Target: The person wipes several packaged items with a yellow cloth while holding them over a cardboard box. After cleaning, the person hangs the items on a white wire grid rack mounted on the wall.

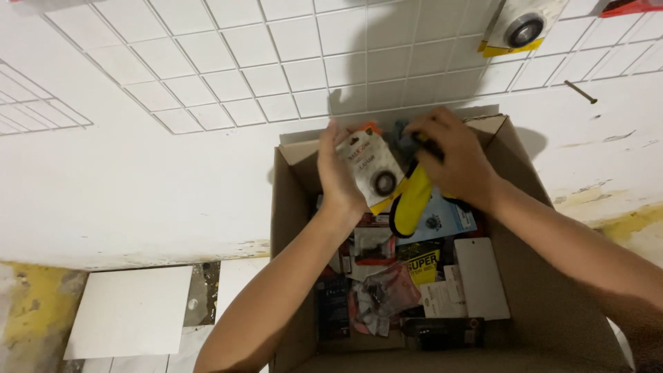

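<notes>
An open cardboard box (290, 214) stands on the floor against a white tiled wall, packed with several small packaged items. My left hand (337, 173) holds a white carded packet with a round black ring (373, 169) over the box's far edge. My right hand (456, 155) grips a dark tool with a yellow and black handle (412, 200) that hangs down into the box. The two hands are close together above the far side of the box.
A similar white and yellow carded packet with a ring (518, 27) lies on the tiles at the top right, with a long nail (580, 91) nearby. A loose white tile (131, 311) lies at the lower left. Inside the box are a white card (481, 276) and bagged parts (383, 293).
</notes>
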